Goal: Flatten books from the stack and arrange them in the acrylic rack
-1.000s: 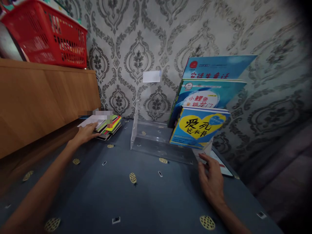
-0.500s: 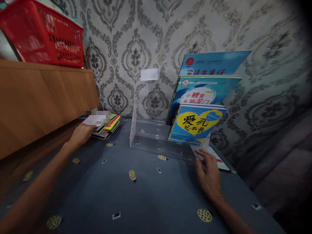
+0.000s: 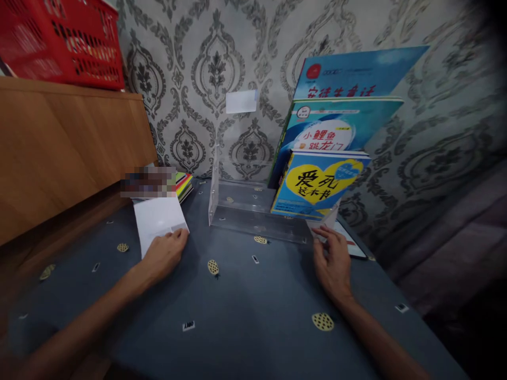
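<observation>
My left hand (image 3: 166,252) grips the near right edge of a white book (image 3: 157,219), which lies in front of a stack of books (image 3: 183,186) and partly covers it. My right hand (image 3: 332,261) has its fingers apart at the right end of a clear acrylic rack (image 3: 261,228). Upright in the rack's right side stand a blue book with a yellow heart (image 3: 317,187), a teal book (image 3: 356,124) behind it and a taller blue book (image 3: 364,68) at the back. The rack's left side holds no books.
A wooden cabinet (image 3: 71,153) with a red basket (image 3: 79,47) on it stands at the left. A patterned wall (image 3: 166,68) rises behind. A flat white-topped item (image 3: 350,241) lies right of the rack on the dark blue tablecloth (image 3: 237,316).
My left hand has moved right and toward me, drawing the white book off the stack. My right hand stays by the rack. The view has tilted down slightly.
</observation>
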A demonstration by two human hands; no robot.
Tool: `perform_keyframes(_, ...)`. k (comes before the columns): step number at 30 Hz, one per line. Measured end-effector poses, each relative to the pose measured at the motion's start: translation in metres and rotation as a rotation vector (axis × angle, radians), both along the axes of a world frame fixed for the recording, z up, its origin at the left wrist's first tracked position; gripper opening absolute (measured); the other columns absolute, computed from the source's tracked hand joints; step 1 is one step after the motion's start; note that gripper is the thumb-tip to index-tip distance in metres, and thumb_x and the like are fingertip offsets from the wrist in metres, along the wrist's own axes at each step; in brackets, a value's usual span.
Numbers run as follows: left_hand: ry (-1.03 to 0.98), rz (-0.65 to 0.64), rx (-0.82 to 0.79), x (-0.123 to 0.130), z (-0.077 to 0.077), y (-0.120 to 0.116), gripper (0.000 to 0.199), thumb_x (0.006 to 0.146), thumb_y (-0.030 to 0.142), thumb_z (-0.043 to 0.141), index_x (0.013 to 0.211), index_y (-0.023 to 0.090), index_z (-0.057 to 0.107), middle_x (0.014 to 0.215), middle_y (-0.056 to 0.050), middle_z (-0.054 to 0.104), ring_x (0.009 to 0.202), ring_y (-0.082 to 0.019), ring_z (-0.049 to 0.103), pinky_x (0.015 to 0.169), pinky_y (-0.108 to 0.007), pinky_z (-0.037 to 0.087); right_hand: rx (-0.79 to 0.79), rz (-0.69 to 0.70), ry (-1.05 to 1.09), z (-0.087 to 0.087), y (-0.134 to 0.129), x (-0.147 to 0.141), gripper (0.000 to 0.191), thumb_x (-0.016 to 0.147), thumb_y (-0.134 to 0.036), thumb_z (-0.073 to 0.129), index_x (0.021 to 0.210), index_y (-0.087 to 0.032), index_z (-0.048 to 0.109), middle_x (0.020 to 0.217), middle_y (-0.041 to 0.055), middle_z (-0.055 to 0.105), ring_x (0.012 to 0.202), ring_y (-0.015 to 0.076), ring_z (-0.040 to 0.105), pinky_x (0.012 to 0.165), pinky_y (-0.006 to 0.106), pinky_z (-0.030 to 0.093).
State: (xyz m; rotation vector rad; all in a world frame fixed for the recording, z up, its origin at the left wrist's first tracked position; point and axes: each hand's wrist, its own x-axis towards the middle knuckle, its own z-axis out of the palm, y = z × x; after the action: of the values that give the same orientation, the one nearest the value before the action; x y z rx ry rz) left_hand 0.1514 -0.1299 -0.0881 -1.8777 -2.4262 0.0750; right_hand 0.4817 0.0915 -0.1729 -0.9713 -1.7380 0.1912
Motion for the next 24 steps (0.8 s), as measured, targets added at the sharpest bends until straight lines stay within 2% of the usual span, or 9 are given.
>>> perform_keyframes(3, -0.106, -0.088, -0.029, 0.027, -0.006, -0.005, 0.028, 0.098, 0.018, 0.036, 0.109, 0.019, 0.061, 0.105, -0.015, 0.072, 0.086, -0.033, 0.073, 0.071, -0.042, 0.053, -0.008, -0.001, 0.007, 0.001, -0.002, -0.001, 0.029, 0.091, -0.036, 0.047, 0.108, -0.021, 0.066, 0.121, 0.0155, 0.061, 0.115, 0.0305, 0.06, 0.089, 0.05, 0.056)
perform_keyframes(6, -0.236, -0.181, -0.01, 0.032, -0.006, -0.004, 0.025, 0.102, 0.036, 0.04, 0.109, 0.024, 0.061, 0.103, -0.007, 0.074, 0.094, -0.027, 0.072, 0.078, -0.035, 0.052, -0.031, 0.003, 0.03, 0.002, -0.003, -0.002, 0.028, 0.091, -0.037, 0.048, 0.106, -0.022, 0.066, 0.121, 0.0152, 0.06, 0.116, 0.0306, 0.059, 0.085, 0.049, 0.057)
perform_keyframes(9, -0.283, -0.151, 0.033, 0.004, -0.006, 0.004, 0.032, 0.102, 0.038, 0.036, 0.117, 0.024, 0.061, 0.11, -0.008, 0.074, 0.102, -0.027, 0.07, 0.085, -0.036, 0.052, -0.043, 0.001, 0.04, 0.002, -0.005, -0.003, 0.029, 0.091, -0.037, 0.048, 0.106, -0.022, 0.066, 0.121, 0.0153, 0.059, 0.115, 0.0305, 0.059, 0.084, 0.048, 0.057)
perform_keyframes(12, -0.171, 0.028, 0.042, -0.036, -0.012, 0.013, 0.035, 0.094, 0.035, 0.047, 0.122, 0.019, 0.06, 0.135, -0.015, 0.062, 0.12, -0.031, 0.062, 0.096, -0.042, 0.049, -0.043, 0.007, 0.039, 0.002, -0.006, -0.004, 0.028, 0.091, -0.034, 0.047, 0.107, -0.021, 0.066, 0.122, 0.0151, 0.059, 0.115, 0.0295, 0.06, 0.085, 0.047, 0.057)
perform_keyframes(14, -0.166, 0.129, -0.031, -0.057, -0.015, 0.015, 0.042, 0.091, 0.042, 0.05, 0.125, 0.018, 0.06, 0.135, -0.015, 0.061, 0.124, -0.033, 0.058, 0.099, -0.043, 0.048, -0.051, 0.014, 0.044, 0.002, -0.007, -0.004, 0.028, 0.091, -0.034, 0.047, 0.109, -0.021, 0.065, 0.124, 0.0145, 0.058, 0.113, 0.0282, 0.06, 0.081, 0.045, 0.058)
perform_keyframes(16, -0.171, 0.182, -0.082, -0.067, -0.016, 0.014, 0.049, 0.091, 0.049, 0.048, 0.128, 0.019, 0.058, 0.134, -0.014, 0.061, 0.128, -0.033, 0.055, 0.101, -0.043, 0.046, -0.05, 0.016, 0.049, 0.001, -0.008, -0.004, 0.028, 0.092, -0.033, 0.047, 0.11, -0.022, 0.065, 0.124, 0.0137, 0.058, 0.112, 0.0271, 0.061, 0.077, 0.042, 0.059)
perform_keyframes(19, -0.147, 0.175, -0.12, -0.063, -0.012, 0.01, 0.051, 0.091, 0.054, 0.046, 0.128, 0.021, 0.058, 0.131, -0.013, 0.061, 0.126, -0.033, 0.055, 0.1, -0.044, 0.045, -0.019, 0.014, 0.037, 0.0, -0.007, -0.004, 0.027, 0.092, -0.032, 0.047, 0.11, -0.022, 0.065, 0.123, 0.0134, 0.058, 0.113, 0.0267, 0.06, 0.078, 0.042, 0.059)
perform_keyframes(24, -0.135, 0.132, -0.202, -0.029, -0.005, 0.008, 0.052, 0.092, 0.052, 0.048, 0.131, 0.018, 0.056, 0.13, -0.015, 0.06, 0.113, -0.033, 0.063, 0.093, -0.041, 0.048, 0.072, 0.036, 0.0, 0.003, -0.011, -0.007, 0.025, 0.092, -0.024, 0.046, 0.109, -0.021, 0.064, 0.12, 0.014, 0.06, 0.115, 0.028, 0.061, 0.089, 0.049, 0.057)
